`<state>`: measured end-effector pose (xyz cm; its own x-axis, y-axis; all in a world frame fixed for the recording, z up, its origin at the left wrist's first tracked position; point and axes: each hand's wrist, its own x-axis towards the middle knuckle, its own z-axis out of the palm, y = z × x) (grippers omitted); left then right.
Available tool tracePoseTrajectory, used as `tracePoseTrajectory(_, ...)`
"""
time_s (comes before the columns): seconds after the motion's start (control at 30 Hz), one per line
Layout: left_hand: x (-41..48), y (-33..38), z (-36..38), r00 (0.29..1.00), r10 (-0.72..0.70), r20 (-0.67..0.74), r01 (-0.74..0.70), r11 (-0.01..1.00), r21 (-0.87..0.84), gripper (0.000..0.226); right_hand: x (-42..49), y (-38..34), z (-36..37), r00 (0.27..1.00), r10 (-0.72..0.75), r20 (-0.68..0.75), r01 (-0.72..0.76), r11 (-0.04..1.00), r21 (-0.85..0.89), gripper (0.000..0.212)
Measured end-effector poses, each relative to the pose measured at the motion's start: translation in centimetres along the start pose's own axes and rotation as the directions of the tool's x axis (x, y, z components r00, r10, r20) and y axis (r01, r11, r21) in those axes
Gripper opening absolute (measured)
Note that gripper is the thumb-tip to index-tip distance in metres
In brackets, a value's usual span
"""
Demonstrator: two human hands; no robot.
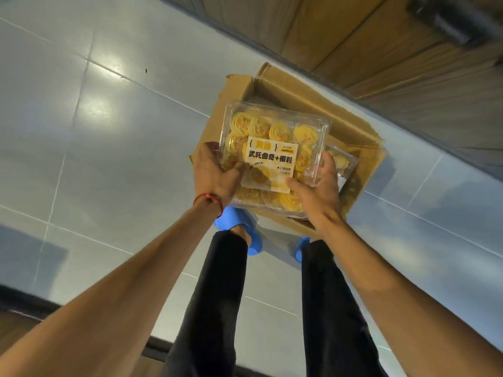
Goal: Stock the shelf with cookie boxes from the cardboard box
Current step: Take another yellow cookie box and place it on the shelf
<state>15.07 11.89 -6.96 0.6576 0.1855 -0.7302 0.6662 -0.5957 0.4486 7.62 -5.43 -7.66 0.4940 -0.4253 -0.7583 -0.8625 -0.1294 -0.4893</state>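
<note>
The person is standing over the open cardboard box [307,100] on the tiled floor [89,137] and is holding a clear cookie box [275,156] just above its opening. The left hand [217,172] is gripping the pack's left edge, thumb lying across the lid beside the label and the other fingers curling round the side. The right hand [317,186] is gripping the right edge the same way, thumb pressing on the lid and fingers wrapping round the corner. The pack is being kept flat, label up.

Inside the cardboard box, at least one more cookie pack [341,161] is showing past the right hand; how many are lying under it cannot be told. Beyond the cardboard box a wooden surface [353,36] is running across the view, and whether it is the shelf cannot be told. No stocked packs are showing, so this pack appears to be at the lifting-out step, with its carrying and placing, and the rest of the contents, left to do.
</note>
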Motion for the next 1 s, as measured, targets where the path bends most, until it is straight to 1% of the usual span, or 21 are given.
tracePoseTrajectory(0.1, -3.9, 1.5, -2.1, 0.997, -0.080, -0.020, 0.078, 0.993, -0.088, 0.075, -3.4, -2.6, -3.0, 0.997, -0.056, 0.054, 0.057, 0.998, -0.033, 0.108)
tracePoseTrajectory(0.2, -8.2, 2.5, -3.7, 0.992, -0.118, -0.036, 0.110, 0.976, -0.186, 0.073, -6.3, -4.6, -6.2, 0.985, -0.145, 0.090, 0.152, 0.986, -0.066, 0.103)
tracePoseTrajectory(0.3, -12.4, 3.3, -4.6, 0.990, -0.123, -0.065, 0.099, 0.951, -0.292, 0.065, -9.0, -6.1, -9.1, 0.968, -0.211, 0.138, 0.224, 0.971, -0.086, 0.099)
tracePoseTrajectory(0.43, -18.1, 4.9, -5.2, 0.981, -0.122, -0.148, 0.044, 0.894, -0.446, 0.060, -12.4, -7.7, -12.5, 0.931, -0.285, 0.227, 0.302, 0.952, -0.045, 0.101)
tracePoseTrajectory(0.57, -23.8, 5.5, -4.8, 0.975, -0.131, -0.178, 0.006, 0.820, -0.572, 0.056, -15.3, -8.4, -15.7, 0.875, -0.371, 0.310, 0.397, 0.917, -0.023, 0.100)
tracePoseTrajectory(0.7, -29.8, 5.1, -4.3, 0.960, -0.145, -0.237, -0.031, 0.791, -0.611, 0.062, -18.5, -8.9, -19.2, 0.803, -0.425, 0.418, 0.482, 0.875, -0.036, 0.103)
tracePoseTrajectory(0.83, -36.4, 4.9, -3.4, 0.927, -0.208, -0.312, -0.064, 0.732, -0.678, 0.065, -22.2, -9.4, -22.2, 0.728, -0.465, 0.503, 0.566, 0.822, -0.060, 0.104)
tracePoseTrajectory(1.0, -44.9, 3.5, -2.9, 0.892, -0.237, -0.385, -0.138, 0.668, -0.731, 0.083, -28.5, -8.6, -24.7, 0.653, -0.470, 0.594, 0.631, 0.771, -0.083, 0.107)
